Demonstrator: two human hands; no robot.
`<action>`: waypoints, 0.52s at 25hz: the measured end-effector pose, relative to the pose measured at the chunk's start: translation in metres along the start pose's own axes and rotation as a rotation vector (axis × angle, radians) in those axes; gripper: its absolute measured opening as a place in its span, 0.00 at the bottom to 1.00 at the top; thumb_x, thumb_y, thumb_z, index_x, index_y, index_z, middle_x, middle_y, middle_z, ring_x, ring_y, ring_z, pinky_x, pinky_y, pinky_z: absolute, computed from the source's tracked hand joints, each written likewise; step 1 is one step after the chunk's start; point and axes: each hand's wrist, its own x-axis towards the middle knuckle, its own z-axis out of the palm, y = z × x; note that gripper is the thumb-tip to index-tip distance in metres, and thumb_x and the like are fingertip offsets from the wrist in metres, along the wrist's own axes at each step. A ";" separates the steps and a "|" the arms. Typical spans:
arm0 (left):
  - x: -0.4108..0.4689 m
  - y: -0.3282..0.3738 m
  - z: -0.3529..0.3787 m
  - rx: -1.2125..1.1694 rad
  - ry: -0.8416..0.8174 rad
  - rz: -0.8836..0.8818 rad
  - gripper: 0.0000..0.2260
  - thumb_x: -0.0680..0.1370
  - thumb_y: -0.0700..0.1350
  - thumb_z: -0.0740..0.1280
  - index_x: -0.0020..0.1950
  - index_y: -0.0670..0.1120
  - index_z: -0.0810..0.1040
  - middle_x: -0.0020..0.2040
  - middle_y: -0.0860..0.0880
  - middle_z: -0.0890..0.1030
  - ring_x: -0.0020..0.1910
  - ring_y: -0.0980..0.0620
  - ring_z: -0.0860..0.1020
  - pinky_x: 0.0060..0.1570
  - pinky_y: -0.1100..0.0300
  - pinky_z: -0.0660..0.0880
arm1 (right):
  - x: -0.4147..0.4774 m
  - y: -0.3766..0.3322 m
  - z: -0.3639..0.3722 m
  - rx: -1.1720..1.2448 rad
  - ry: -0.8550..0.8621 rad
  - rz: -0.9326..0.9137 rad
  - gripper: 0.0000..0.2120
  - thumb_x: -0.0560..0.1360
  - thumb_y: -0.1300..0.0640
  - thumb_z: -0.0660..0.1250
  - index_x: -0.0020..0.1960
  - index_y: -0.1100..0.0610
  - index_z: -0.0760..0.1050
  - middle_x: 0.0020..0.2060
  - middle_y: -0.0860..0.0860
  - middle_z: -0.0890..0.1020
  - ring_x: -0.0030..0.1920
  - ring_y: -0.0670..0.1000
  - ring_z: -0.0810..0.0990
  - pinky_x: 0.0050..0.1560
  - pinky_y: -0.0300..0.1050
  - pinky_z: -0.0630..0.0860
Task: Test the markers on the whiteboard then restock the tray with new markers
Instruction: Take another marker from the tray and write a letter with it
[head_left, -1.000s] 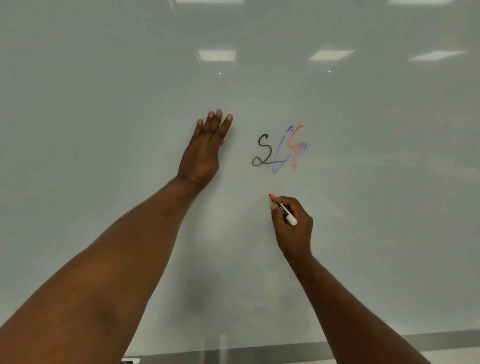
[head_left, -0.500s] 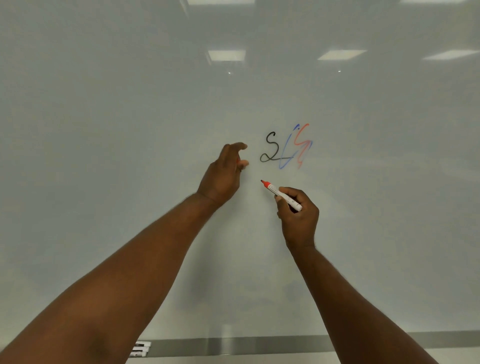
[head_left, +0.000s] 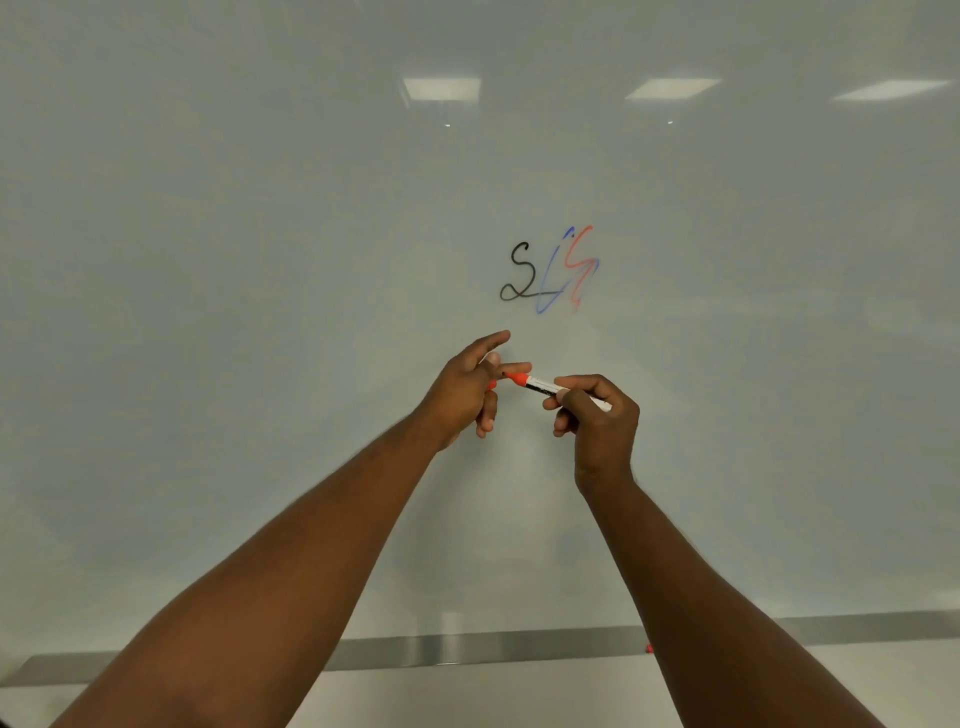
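Note:
My right hand (head_left: 597, 421) grips a red marker (head_left: 545, 387) by its white barrel, with the uncapped red tip pointing left. My left hand (head_left: 467, 389) is right at that tip, its index finger stretched out. A small red cap (head_left: 491, 385) shows between its curled fingers, mostly hidden. Both hands are in front of the whiteboard (head_left: 260, 260), just below black (head_left: 514, 275), blue (head_left: 545, 304) and red (head_left: 579, 260) test scribbles. The grey marker tray (head_left: 467, 649) runs along the board's lower edge.
A small red object (head_left: 648, 648) lies on the tray beside my right forearm. Ceiling lights reflect in the upper part of the board. Below the tray is a pale wall.
My left hand came off the board and dropped down and right to the marker tip. My right hand turned the marker so that it points left, towards the left hand.

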 end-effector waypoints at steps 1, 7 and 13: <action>-0.002 -0.001 0.001 -0.054 -0.054 -0.030 0.17 0.86 0.48 0.53 0.76 0.53 0.65 0.60 0.52 0.83 0.20 0.52 0.69 0.23 0.60 0.73 | -0.001 -0.001 -0.003 -0.005 -0.002 0.013 0.10 0.69 0.63 0.64 0.46 0.65 0.82 0.34 0.63 0.83 0.27 0.56 0.75 0.29 0.44 0.74; -0.013 0.000 0.011 -0.190 -0.250 -0.131 0.18 0.86 0.48 0.53 0.76 0.53 0.66 0.60 0.47 0.83 0.21 0.55 0.66 0.22 0.63 0.72 | -0.008 -0.005 -0.024 -0.038 -0.034 0.071 0.11 0.69 0.61 0.64 0.43 0.65 0.82 0.32 0.64 0.82 0.27 0.58 0.74 0.30 0.44 0.73; -0.025 0.006 0.032 -0.068 -0.174 -0.172 0.17 0.86 0.48 0.53 0.73 0.53 0.70 0.44 0.48 0.85 0.22 0.55 0.62 0.22 0.62 0.64 | -0.010 -0.003 -0.035 0.008 -0.089 0.195 0.14 0.67 0.61 0.62 0.43 0.70 0.80 0.31 0.64 0.81 0.26 0.57 0.73 0.28 0.43 0.72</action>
